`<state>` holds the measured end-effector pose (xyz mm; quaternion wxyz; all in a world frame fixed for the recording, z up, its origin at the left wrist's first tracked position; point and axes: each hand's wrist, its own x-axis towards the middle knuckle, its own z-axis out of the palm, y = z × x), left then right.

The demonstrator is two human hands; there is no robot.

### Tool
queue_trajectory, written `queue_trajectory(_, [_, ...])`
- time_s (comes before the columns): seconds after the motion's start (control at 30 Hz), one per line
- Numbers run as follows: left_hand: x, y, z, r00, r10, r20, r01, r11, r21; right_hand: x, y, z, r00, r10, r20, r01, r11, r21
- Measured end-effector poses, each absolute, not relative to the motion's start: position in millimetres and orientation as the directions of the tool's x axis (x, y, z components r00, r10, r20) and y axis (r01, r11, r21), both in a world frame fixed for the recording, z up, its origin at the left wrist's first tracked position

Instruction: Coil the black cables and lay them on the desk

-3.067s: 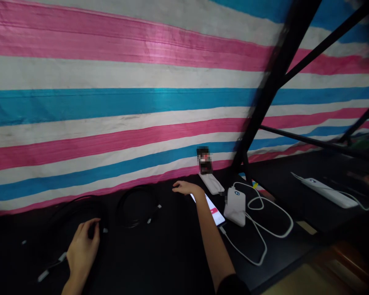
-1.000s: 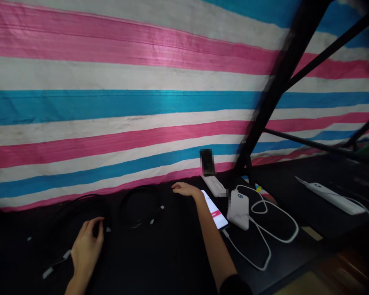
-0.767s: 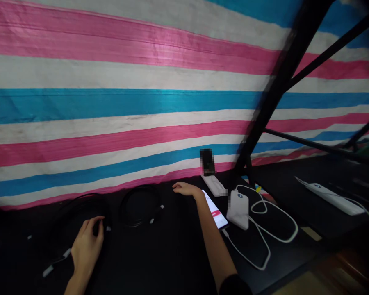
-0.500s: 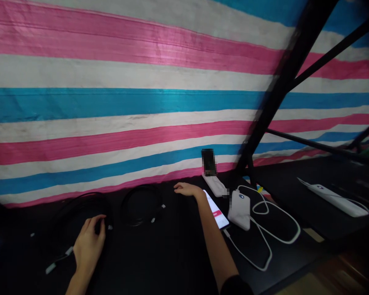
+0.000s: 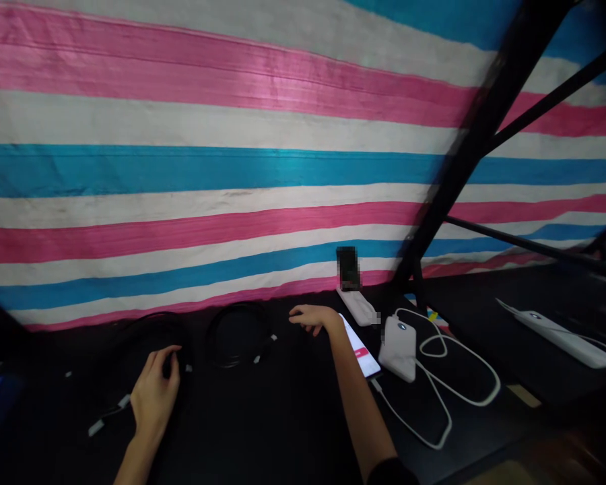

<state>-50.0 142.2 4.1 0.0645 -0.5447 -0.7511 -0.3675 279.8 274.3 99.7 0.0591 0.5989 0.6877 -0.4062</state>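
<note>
My left hand (image 5: 155, 391) rests on the black table (image 5: 262, 431), fingers bent over a coiled black cable (image 5: 146, 337) whose silver plug (image 5: 97, 426) lies to its left. A second coiled black cable (image 5: 237, 333) sits between my hands. My right hand (image 5: 316, 318) lies palm down farther back, fingers loosely curled, beside a lit phone (image 5: 361, 353). Whether either hand grips anything is hidden in the dark.
A white power bank (image 5: 398, 347) with a looping white cable (image 5: 454, 384) lies right of the phone. A phone on a white stand (image 5: 353, 296) leans at the striped tarp wall (image 5: 232, 155). A black frame post (image 5: 464, 155) rises at right, with a white power strip (image 5: 560, 333) beyond.
The view has drifted slightly left and up. My right hand's fingers have curled a little more. My left hand stays on the cable coil.
</note>
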Motion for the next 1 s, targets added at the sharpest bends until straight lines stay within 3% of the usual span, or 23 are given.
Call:
queue_trajectory(0.33, [-42, 142, 15, -0.405, 0.517, 0.754, 0.879, -0.007, 0.476, 271, 275, 94, -0.198, 0.744, -0.639, 0.900, -0.120, -0.418])
queue_trajectory(0.57, [-34, 141, 16, -0.426, 0.670, 0.609, 0.893, 0.202, 0.402, 269, 263, 94, -0.223, 0.787, -0.575, 0.905, -0.052, -0.421])
queue_trajectory(0.7, [-35, 142, 10, -0.463, 0.736, 0.494, 0.877, 0.302, 0.373, 256, 259, 82, -0.119, 0.880, -0.460, 0.949, -0.036, -0.314])
queue_trajectory(0.9, [-41, 138, 9, -0.457, 0.794, 0.401, 0.874, 0.317, 0.368, 239, 252, 55, -0.004, 0.943, -0.332, 0.976, -0.069, -0.207])
queue_trajectory(1.0, [-42, 137, 11, -0.442, 0.809, 0.388, 0.874, 0.291, 0.389, 233, 239, 42, 0.079, 0.979, -0.187, 0.977, -0.113, -0.179])
